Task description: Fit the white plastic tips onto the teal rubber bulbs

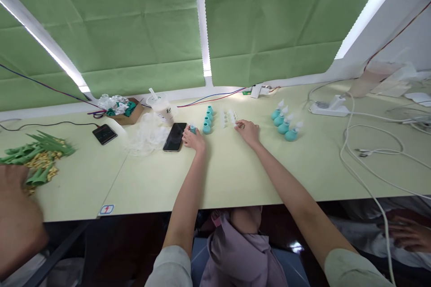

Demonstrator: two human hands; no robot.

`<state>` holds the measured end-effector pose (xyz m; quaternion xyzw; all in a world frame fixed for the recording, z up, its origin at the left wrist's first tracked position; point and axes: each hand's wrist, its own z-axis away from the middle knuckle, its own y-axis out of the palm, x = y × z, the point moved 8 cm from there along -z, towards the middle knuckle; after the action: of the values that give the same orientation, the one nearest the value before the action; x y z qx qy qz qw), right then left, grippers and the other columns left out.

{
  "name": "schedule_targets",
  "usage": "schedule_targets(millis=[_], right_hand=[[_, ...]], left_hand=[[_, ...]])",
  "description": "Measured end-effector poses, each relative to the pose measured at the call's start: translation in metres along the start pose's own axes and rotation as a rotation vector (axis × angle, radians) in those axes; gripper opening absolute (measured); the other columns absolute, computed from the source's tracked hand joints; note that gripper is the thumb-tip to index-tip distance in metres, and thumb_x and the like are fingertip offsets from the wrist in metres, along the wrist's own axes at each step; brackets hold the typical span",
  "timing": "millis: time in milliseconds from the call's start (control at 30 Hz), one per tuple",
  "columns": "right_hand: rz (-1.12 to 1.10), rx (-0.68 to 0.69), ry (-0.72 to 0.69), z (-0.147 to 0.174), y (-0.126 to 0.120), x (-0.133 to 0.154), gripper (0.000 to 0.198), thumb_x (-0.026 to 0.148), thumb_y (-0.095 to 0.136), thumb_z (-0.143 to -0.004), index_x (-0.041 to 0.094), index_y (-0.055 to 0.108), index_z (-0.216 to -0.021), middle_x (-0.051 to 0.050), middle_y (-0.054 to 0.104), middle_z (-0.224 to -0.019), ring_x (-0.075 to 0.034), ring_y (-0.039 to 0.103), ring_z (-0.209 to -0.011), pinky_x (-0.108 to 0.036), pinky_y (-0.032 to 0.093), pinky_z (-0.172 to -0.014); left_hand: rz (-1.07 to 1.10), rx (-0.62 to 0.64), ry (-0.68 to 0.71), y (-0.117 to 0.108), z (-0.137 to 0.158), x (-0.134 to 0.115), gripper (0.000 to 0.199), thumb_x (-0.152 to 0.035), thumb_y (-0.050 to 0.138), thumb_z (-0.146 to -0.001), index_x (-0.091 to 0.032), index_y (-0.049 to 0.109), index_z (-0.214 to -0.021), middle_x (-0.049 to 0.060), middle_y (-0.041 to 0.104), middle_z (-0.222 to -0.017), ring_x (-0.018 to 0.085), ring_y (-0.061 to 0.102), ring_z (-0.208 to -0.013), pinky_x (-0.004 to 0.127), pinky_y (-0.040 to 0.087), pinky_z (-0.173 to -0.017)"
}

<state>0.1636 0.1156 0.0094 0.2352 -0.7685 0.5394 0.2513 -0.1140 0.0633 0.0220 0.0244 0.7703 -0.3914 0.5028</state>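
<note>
My left hand [194,139] is closed around a small teal bulb-shaped bottle [192,129], whose top shows between the fingers. Just right of it stands a row of several open-topped teal bottles [207,121]. My right hand [248,132] has its fingertips pinched at the near end of the small white plastic pieces [231,116]; the fingers partly hide what they grip. Another line of white pieces [222,119] lies alongside, nearer the bottles. Farther right, several teal bottles with pointed translucent white tips [285,122] stand in a slanting row.
Left of my left hand lie a black phone [175,137], a crumpled plastic bag [148,136] and a drink cup [163,110]. A cardboard box [129,114] stands behind. A power strip [329,108] and white cables [373,150] occupy the right. A co-worker's arm [20,215] reaches in left.
</note>
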Motion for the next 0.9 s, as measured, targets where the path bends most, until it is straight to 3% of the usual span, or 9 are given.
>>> schedule_targets(millis=[200, 333, 567, 667, 800, 900], right_hand=[[0.065, -0.039, -0.015, 0.001, -0.002, 0.001, 0.011, 0.028, 0.058, -0.077, 0.026, 0.064, -0.086, 0.000, 0.070, -0.079, -0.022, 0.058, -0.089, -0.037, 0.029, -0.081], [0.092, -0.052, -0.022, 0.001, -0.003, 0.001, 0.010, 0.028, 0.057, -0.077, 0.024, 0.063, -0.085, -0.002, 0.070, -0.079, -0.022, 0.057, -0.086, -0.037, 0.030, -0.080], [0.083, -0.003, 0.037, 0.000, 0.002, -0.007, 0.012, 0.032, 0.059, -0.077, 0.024, 0.062, -0.086, -0.002, 0.068, -0.085, -0.022, 0.056, -0.089, -0.035, 0.032, -0.077], [0.065, -0.057, 0.022, 0.002, -0.006, -0.004, 0.018, 0.033, 0.058, -0.078, 0.024, 0.061, -0.094, -0.002, 0.067, -0.084, -0.022, 0.055, -0.088, -0.033, 0.031, -0.076], [0.010, -0.246, -0.200, 0.017, -0.034, 0.026, 0.024, 0.036, 0.047, -0.087, 0.024, 0.057, -0.106, -0.003, 0.064, -0.093, -0.018, 0.055, -0.081, -0.032, 0.032, -0.079], [0.029, -0.227, -0.424, 0.033, -0.040, 0.054, 0.025, 0.037, 0.041, -0.091, 0.024, 0.061, -0.101, -0.004, 0.063, -0.098, -0.017, 0.056, -0.084, -0.031, 0.031, -0.082]], left_hand=[[0.050, -0.060, 0.094, -0.007, 0.002, -0.008, 0.026, -0.034, 0.046, -0.087, -0.025, 0.052, -0.111, 0.010, 0.059, -0.114, 0.028, 0.045, -0.113, 0.047, 0.033, -0.094], [0.108, -0.071, 0.247, -0.011, 0.012, -0.025, 0.032, -0.040, 0.042, -0.089, -0.024, 0.053, -0.114, 0.009, 0.060, -0.112, 0.025, 0.048, -0.110, 0.043, 0.033, -0.094], [0.145, 0.064, 0.517, -0.007, 0.046, -0.056, 0.029, -0.039, 0.048, -0.087, -0.022, 0.059, -0.108, 0.007, 0.064, -0.103, 0.022, 0.050, -0.102, 0.038, 0.033, -0.092], [0.159, 0.127, 0.616, -0.002, 0.057, -0.065, 0.029, -0.038, 0.050, -0.086, -0.021, 0.061, -0.107, 0.007, 0.065, -0.100, 0.021, 0.051, -0.098, 0.037, 0.035, -0.091], [0.188, 0.264, 0.734, 0.011, 0.069, -0.073, 0.026, -0.035, 0.049, -0.087, -0.020, 0.063, -0.103, 0.006, 0.065, -0.095, 0.020, 0.052, -0.095, 0.033, 0.039, -0.087], [0.217, 0.414, 0.776, 0.025, 0.077, -0.075, 0.025, -0.035, 0.050, -0.086, -0.020, 0.066, -0.100, 0.004, 0.066, -0.088, 0.017, 0.053, -0.088, 0.029, 0.042, -0.080]])
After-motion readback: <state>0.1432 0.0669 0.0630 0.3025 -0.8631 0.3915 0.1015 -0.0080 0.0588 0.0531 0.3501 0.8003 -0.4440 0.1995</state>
